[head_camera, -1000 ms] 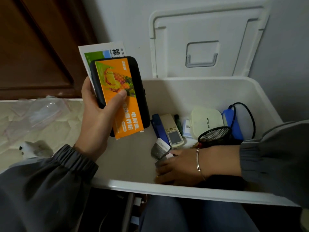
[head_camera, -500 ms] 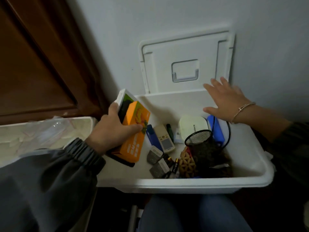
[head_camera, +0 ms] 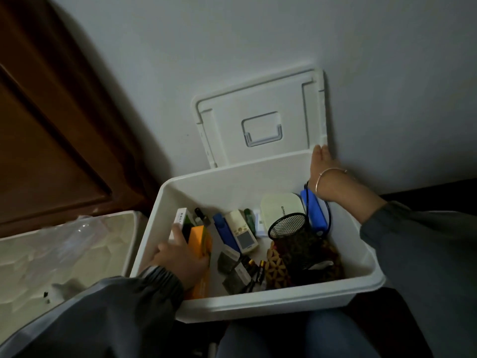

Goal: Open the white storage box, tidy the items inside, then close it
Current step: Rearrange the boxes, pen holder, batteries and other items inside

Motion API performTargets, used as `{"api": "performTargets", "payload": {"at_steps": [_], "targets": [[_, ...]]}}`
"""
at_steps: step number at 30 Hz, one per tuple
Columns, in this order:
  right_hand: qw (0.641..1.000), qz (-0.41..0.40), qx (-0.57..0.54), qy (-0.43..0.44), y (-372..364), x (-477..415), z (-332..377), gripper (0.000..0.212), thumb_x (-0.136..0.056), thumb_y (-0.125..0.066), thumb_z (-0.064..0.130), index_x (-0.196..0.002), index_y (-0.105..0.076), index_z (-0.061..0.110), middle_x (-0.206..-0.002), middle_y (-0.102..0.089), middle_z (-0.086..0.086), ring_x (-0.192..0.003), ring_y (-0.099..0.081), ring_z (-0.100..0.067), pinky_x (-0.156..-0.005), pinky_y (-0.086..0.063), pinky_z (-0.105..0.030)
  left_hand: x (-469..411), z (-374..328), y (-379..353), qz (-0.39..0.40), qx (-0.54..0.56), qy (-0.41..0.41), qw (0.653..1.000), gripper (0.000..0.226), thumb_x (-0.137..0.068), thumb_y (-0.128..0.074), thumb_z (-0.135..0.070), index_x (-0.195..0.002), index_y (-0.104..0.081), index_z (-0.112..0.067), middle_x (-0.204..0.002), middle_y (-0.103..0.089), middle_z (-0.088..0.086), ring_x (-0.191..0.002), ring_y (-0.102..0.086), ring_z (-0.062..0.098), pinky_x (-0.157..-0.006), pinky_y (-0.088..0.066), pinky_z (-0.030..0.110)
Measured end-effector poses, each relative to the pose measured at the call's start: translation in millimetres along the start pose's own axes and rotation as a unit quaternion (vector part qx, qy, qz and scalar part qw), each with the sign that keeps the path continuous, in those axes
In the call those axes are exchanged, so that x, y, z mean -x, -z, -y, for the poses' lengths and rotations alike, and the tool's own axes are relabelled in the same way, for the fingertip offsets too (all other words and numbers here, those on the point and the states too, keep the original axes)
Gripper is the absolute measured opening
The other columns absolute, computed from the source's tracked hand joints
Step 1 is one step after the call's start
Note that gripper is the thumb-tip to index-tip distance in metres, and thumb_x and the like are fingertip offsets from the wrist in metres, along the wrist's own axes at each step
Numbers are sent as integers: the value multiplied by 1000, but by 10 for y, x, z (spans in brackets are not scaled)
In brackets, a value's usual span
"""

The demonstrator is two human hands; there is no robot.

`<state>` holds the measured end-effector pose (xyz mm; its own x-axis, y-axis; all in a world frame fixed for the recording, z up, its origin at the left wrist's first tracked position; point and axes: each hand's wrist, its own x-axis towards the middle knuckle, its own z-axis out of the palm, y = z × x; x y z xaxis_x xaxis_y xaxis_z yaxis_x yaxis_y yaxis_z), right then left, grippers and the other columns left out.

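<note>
With the box (head_camera: 271, 303) open and tidying nearly done, the left hand (head_camera: 180, 258) grips packets (head_camera: 200, 240) at its left wall while the right hand (head_camera: 321, 157) touches the lid (head_camera: 260, 104), grip unclear; closing remains.

white storage box (head_camera: 258, 306), orange packet (head_camera: 200, 241), black mesh cup (head_camera: 289, 228), blue power bank (head_camera: 313, 213)

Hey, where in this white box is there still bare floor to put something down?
A narrow strip of bare floor runs between the orange packet gripped by the left hand and the grey sachets. From the remote across to the mesh cup and power bank, it is crowded.
</note>
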<state>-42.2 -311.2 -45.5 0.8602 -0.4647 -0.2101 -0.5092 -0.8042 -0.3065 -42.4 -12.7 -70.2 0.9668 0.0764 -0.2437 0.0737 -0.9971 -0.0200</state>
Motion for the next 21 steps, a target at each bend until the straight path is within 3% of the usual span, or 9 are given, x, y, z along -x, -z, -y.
{"api": "performTargets", "payload": {"at_steps": [6,10,15,18,21], "targets": [[1000,-4,1,1,-40,-36,-23,79,-91,-44,3,-147,12,3,-157,16,-11,-139,-24,-38,-110,-29,-45,-115,-78,-74,65,-13,23,998,105,-79,-58,-55,-149,15,-26,-143,-34,15,-128,-43,33,-105,-40,48],[1000,-3,-16,7,-63,-57,-56,74,-94,-40,7,-147,11,4,-157,14,-10,-140,-21,-35,-112,-27,-45,-203,-95,-178,84,-15,31,996,109,-76,-61,-56,-149,15,-29,-142,-37,13,-126,-47,32,-102,-43,47],[999,-10,-28,18,-75,-57,-85,71,-95,-39,10,-148,9,5,-158,12,-9,-141,-21,-33,-113,-27,-43,-290,-97,-216,56,-84,-9,995,115,-69,-68,-58,-150,2,-20,-134,-50,8,-120,-53,26,-98,-48,42],[999,-12,-31,20,-77,-61,-95,70,-96,-38,11,-148,8,6,-158,11,-8,-140,-22,-34,-113,-27,-44,-290,-130,-184,-10,-250,-98,963,106,-75,-57,-65,-150,3,-20,-147,-29,8,-129,-40,28,-95,-46,44],[999,-10,-34,21,-81,-64,-98,70,-96,-39,14,-148,8,6,-158,11,-9,-140,-23,-34,-112,-28,-44,-313,-73,-191,-66,-305,-242,919,88,-83,-42,-63,-152,-2,-25,-158,-9,5,-142,-18,29,-108,-30,48]]}}
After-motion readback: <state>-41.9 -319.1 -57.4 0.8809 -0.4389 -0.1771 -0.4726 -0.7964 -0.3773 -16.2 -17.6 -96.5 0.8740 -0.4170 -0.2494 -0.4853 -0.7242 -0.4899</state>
